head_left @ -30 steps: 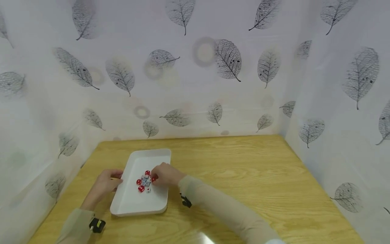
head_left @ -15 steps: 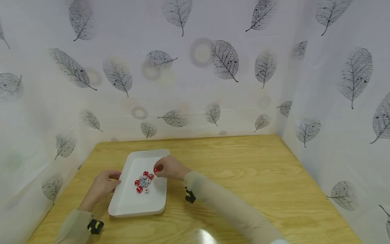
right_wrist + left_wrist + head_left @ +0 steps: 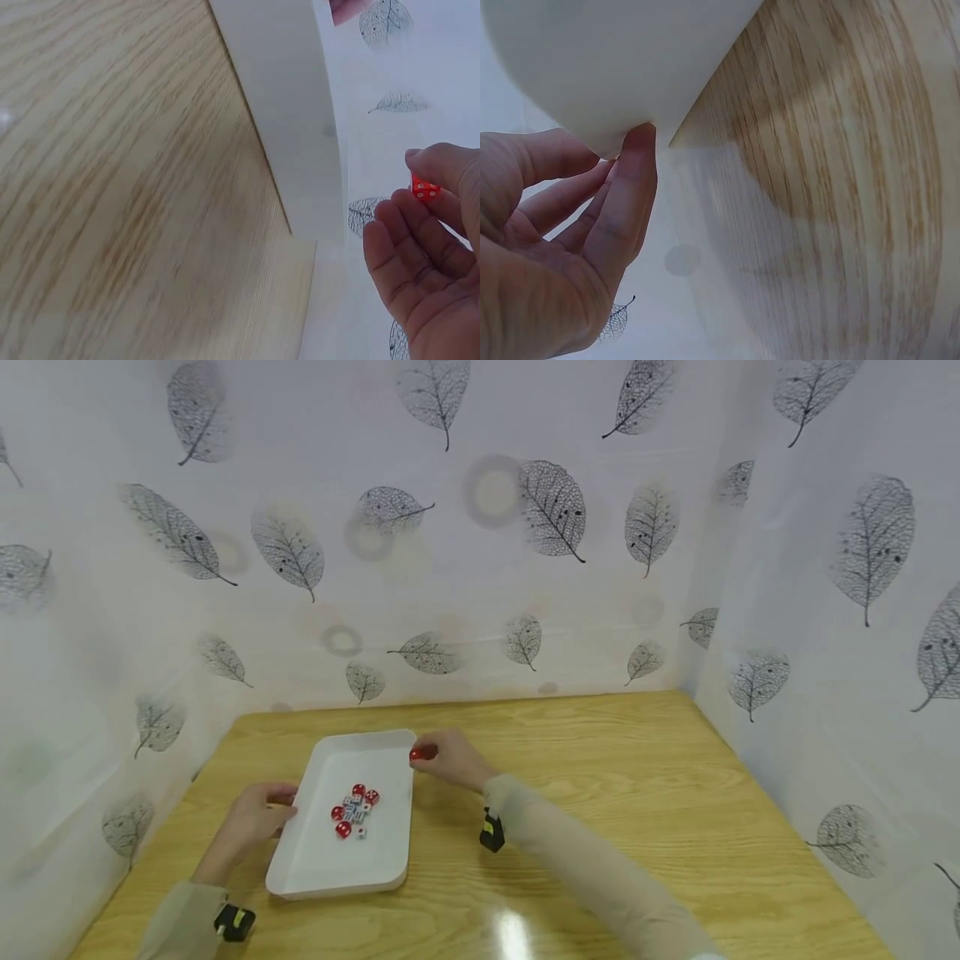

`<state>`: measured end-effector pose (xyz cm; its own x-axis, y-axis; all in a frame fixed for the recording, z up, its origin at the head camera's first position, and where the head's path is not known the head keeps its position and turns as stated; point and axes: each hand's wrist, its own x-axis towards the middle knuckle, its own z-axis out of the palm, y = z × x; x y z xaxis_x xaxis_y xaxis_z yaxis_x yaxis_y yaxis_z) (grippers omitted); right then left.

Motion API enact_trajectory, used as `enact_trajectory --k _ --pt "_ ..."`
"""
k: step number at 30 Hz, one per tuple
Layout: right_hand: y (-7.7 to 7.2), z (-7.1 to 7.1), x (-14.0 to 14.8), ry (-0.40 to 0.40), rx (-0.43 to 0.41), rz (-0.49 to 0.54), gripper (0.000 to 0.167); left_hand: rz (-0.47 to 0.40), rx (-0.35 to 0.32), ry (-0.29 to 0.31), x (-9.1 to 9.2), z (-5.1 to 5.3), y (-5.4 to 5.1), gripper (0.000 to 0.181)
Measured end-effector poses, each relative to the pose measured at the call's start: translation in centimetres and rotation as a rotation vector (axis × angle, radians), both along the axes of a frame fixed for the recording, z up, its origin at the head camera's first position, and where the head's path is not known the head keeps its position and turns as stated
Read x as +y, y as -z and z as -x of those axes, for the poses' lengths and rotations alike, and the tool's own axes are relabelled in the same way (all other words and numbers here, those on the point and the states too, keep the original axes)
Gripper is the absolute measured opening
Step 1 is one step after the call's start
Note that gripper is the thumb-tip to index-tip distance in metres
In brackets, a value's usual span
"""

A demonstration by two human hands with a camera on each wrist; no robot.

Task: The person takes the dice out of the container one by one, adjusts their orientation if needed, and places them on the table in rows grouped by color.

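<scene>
A white tray (image 3: 337, 868) lies on the table, with several red dice (image 3: 343, 829) and small white dice (image 3: 362, 832) gathered in its middle. My left hand (image 3: 255, 818) holds the tray's left rim; the left wrist view shows thumb and fingers (image 3: 622, 195) pinching the tray wall (image 3: 630, 67). Over the tray's right rim, toward its far corner, my right hand (image 3: 455, 760) pinches a single red die (image 3: 416, 754). That red die (image 3: 424, 187) shows between thumb and index finger in the right wrist view, while the other fingers are loosely bent.
The wooden table (image 3: 600, 793) extends right of the tray. A pale curtain (image 3: 480, 568) printed with leaves encloses the back and both sides. A black wrist camera (image 3: 235, 923) sits on the left wrist, another black camera (image 3: 492, 831) on the right.
My right hand has lifted the red die from the pile and moved it right and away to the tray's far right rim. My left hand stays on the left rim.
</scene>
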<state>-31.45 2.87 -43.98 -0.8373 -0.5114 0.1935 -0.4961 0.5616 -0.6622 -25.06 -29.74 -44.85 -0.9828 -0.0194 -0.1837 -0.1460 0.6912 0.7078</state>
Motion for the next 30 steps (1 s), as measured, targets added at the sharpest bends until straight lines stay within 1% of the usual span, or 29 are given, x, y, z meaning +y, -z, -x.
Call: enact_trajectory --k 3,8,16,20,24,30 --pt "0.1 0.3 0.8 0.020 -0.007 -0.017 0.018 0.003 -0.004 -0.003 0.0 0.0 0.0 0.041" --pt "0.3 0.7 2.2 0.035 -0.014 -0.049 0.014 0.007 -0.006 0.005 0.3 -0.2 -0.2 0.041" --pt "1.5 1.4 3.3 0.090 -0.030 -0.073 0.013 -0.016 0.025 0.033 0.4 -0.6 -0.5 0.043" --pt "1.9 1.7 3.6 0.089 -0.030 -0.084 0.010 -0.017 0.021 0.030 0.3 -0.7 -0.5 0.043" --pt "2.2 1.7 3.7 0.084 -0.047 -0.106 0.013 -0.006 0.015 0.025 0.3 -0.7 -0.4 0.043" --pt "2.5 1.5 3.7 0.082 -0.105 -0.152 0.016 0.027 0.011 0.011 0.4 -0.6 -0.4 0.042"
